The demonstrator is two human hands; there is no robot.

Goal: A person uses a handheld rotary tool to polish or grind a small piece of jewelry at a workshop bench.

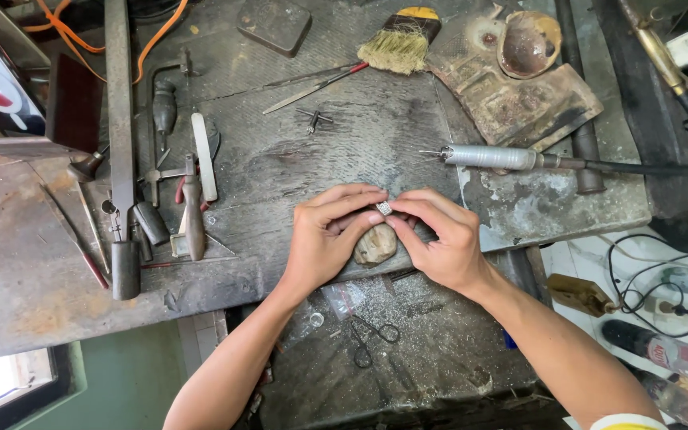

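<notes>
Both hands meet at the middle of the bench. A small silver, stone-studded piece, likely a ring though too small to be sure, is pinched between the fingertips of the left hand and the right hand. Fingers on each side are curled tight onto it, thumbs underneath. The piece sits at the very tips, above the knuckles' line, not in either palm.

Directly below the pinch: a worn, rounded wooden bench peg, pale brown, sticking out from the bench edge. Both hands rest against it or just over it; contact is hard to tell.

Dark, scarred metal-topped workbench under everything.

Right of the hands: a grey rotary handpiece with a fine bit, lying flat, point towards the left, its dark cable running off right. Well apart from the grip.

Above, far side: a straw-bristled brush with black and yellow handle; thin red-handled tweezers; a shallow brown shell-like dish.

Left: a row of hand tools, among them a long flat steel file and a white-handled tool.

Below the bench edge: a dusty tray with small black scissors lying in it.
</notes>
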